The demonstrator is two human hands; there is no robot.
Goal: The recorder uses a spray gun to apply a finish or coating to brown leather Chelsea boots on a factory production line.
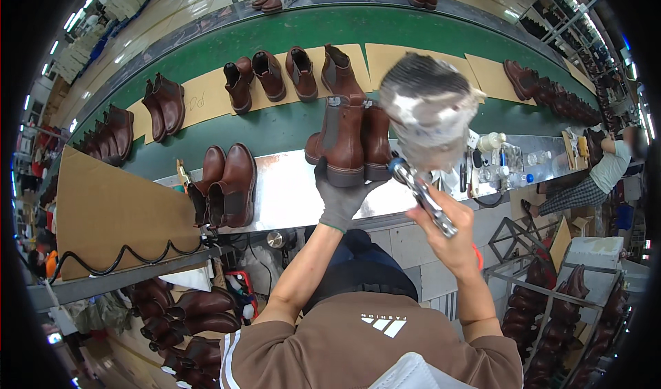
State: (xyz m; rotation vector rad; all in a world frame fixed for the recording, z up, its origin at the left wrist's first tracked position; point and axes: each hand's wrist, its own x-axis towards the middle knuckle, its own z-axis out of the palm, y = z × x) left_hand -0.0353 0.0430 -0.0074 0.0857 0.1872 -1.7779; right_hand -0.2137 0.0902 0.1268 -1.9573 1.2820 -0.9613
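My left hand (pixel 341 202), in a dark grey glove, is closed around the heel end of a pair of brown ankle boots (pixel 344 141), held upright over the metal-topped bench edge. The boots have grey elastic side panels. My bare right hand (pixel 446 234) grips a metal spray gun (pixel 423 195) with a blue end piece. A large cup (pixel 430 110), smeared white with a dark top, rises beyond the gun and looks joined to it; it hides part of the bench. The gun stands just right of the boots.
Another boot pair (pixel 231 186) lies on the metal strip (pixel 282 189) at left, beside a cardboard panel (pixel 124 210). More boots line the green conveyor (pixel 206 62). Bottles (pixel 492 141) and tools sit at right. Racks of boots (pixel 551 306) stand below; a person (pixel 606 162) is further right.
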